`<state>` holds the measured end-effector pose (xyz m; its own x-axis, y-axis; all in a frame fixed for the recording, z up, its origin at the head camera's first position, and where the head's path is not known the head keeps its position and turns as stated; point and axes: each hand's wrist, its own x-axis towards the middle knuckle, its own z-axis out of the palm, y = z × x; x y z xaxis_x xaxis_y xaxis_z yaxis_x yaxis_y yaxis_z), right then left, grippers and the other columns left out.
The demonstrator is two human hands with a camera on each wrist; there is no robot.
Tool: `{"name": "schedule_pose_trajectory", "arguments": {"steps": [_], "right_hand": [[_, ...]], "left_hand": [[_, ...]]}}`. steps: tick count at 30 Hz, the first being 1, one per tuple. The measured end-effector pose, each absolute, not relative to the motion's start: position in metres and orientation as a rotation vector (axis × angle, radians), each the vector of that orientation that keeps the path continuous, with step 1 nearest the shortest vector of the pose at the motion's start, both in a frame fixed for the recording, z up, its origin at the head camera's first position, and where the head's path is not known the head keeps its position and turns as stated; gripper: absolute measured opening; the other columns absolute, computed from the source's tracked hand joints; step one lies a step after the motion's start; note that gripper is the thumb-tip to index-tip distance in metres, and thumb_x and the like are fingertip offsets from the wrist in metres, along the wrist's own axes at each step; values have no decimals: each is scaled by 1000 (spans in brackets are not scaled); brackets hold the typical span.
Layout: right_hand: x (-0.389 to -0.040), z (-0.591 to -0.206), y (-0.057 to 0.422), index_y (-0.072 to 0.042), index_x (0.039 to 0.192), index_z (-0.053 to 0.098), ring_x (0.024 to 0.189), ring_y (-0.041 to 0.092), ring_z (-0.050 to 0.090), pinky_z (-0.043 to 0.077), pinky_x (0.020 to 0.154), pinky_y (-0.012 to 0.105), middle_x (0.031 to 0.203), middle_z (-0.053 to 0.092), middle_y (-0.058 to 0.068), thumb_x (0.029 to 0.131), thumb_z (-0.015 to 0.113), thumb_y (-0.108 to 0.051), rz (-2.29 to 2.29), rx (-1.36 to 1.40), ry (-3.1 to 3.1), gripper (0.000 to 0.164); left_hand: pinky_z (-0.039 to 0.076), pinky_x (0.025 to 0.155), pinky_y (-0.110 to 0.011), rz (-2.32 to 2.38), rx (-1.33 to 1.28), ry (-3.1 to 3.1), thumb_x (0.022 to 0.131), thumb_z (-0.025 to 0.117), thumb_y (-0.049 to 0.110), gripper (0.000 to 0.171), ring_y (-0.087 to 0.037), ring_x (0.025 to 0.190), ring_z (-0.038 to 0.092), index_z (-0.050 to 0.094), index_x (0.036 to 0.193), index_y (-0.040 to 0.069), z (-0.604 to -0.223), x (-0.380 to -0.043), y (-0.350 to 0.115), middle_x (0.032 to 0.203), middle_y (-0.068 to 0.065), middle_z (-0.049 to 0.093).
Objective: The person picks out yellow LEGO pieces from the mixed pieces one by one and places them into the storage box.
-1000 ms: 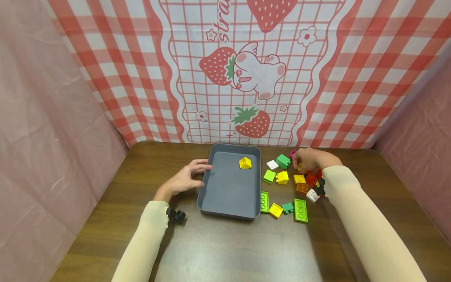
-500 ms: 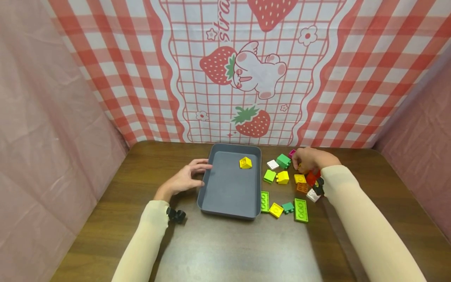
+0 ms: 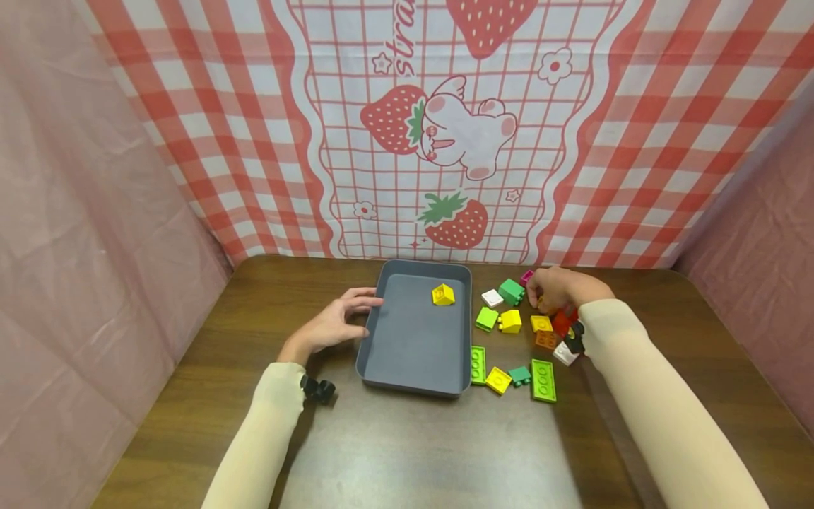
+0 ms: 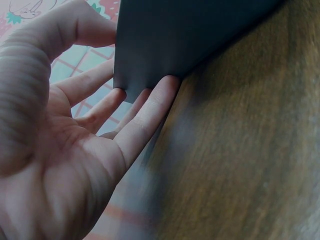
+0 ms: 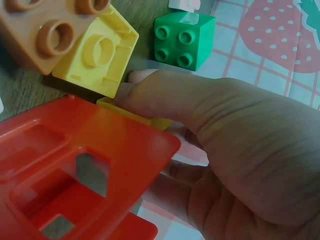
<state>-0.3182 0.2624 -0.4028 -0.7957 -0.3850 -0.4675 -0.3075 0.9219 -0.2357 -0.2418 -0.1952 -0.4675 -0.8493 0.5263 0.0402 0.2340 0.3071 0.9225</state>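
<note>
My left hand (image 3: 332,322) rests its straight, spread fingers along the left wall of a grey tray (image 3: 413,350); in the left wrist view several fingertips touch that wall. Among the loose toy building bricks to the tray's right, my right hand (image 3: 558,285) pinches a small yellow brick (image 5: 161,123), partly hidden behind the thumb and a red window-like piece (image 5: 127,135). Close by the thumb lies another yellow brick (image 5: 102,52), open side up, against an orange-brown brick (image 5: 30,30). A green brick (image 5: 187,37) stands just past the thumb tip.
Inside the tray sits one yellow sloped brick (image 3: 443,295). A lime plate (image 3: 478,365) lies against its right side, and another lime plate (image 3: 543,380) lies farther right. White tiles, a pink brick (image 3: 527,277) and a yellow brick (image 3: 510,321) are scattered on the wooden table.
My right hand has shifted very slightly left among the bricks, and its wrist has moved a little. The left hand, the tray and the loose bricks hold their places.
</note>
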Motion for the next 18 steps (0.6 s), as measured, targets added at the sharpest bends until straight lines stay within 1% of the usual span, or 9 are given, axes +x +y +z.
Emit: {"name": "schedule_pose_trajectory", "arguments": {"steps": [8, 13, 18], "right_hand": [[-317, -401, 262, -11, 85, 66, 66, 23, 57, 51, 50, 26, 85, 60, 9, 77, 69, 3, -195, -500, 2559, 16], [-318, -402, 263, -11, 85, 66, 68, 23, 58, 52, 52, 27, 86, 61, 9, 78, 70, 3, -196, -497, 2551, 16], [-317, -401, 260, -10, 86, 66, 72, 23, 58, 54, 55, 28, 87, 61, 9, 78, 70, 4, -207, -500, 2547, 16]], "left_hand": [[44, 107, -60, 1551, 698, 2313, 81, 68, -6, 63, -42, 142, 38, 54, 142, 1, -468, -242, -195, 162, -15, 28], [45, 106, -61, 1558, 700, 2310, 81, 69, -6, 62, -43, 141, 38, 54, 142, 1, -467, -241, -195, 162, -15, 28], [43, 107, -62, 1569, 709, 2298, 81, 68, -6, 62, -44, 141, 37, 54, 141, -1, -468, -241, -195, 162, -16, 28]]}}
